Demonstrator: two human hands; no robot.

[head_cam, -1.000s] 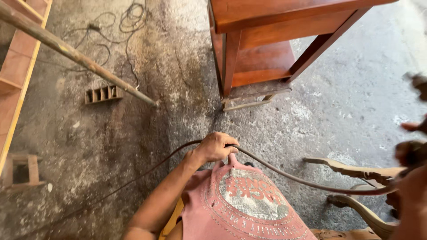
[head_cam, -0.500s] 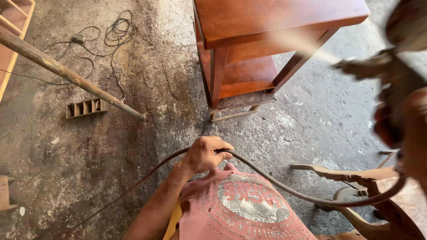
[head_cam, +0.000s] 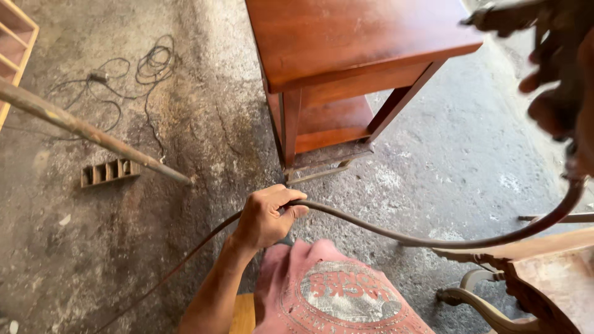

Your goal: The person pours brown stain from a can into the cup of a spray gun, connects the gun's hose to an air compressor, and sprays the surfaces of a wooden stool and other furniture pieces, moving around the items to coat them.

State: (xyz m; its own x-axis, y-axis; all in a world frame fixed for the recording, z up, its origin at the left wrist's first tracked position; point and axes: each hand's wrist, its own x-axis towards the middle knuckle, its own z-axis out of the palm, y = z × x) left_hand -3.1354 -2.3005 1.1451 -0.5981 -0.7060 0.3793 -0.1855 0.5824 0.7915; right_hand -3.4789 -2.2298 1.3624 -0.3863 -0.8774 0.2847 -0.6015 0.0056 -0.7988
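My left hand [head_cam: 265,215] is closed around a dark rubber hose [head_cam: 396,234] that runs from the floor at the lower left, through my fist, and curves up to the right. My right hand [head_cam: 560,93] is raised at the upper right edge, blurred, gripping a spray gun [head_cam: 513,17] that the hose leads up to. The gun's nozzle points toward a reddish-brown wooden side table [head_cam: 346,43] standing ahead of me, with a lower shelf [head_cam: 331,124].
Carved wooden furniture [head_cam: 526,284] lies at the lower right. A metal pipe [head_cam: 93,133] slants in from the left beside a small slotted block [head_cam: 108,172]. Coiled cable [head_cam: 145,68] lies on the stained concrete floor. A wooden shelf frame [head_cam: 15,46] sits at the far left.
The view has shifted so the table appears nearer and larger. My right hand with the spray gun has risen toward the upper right. My left hand keeps its hold on the hose.
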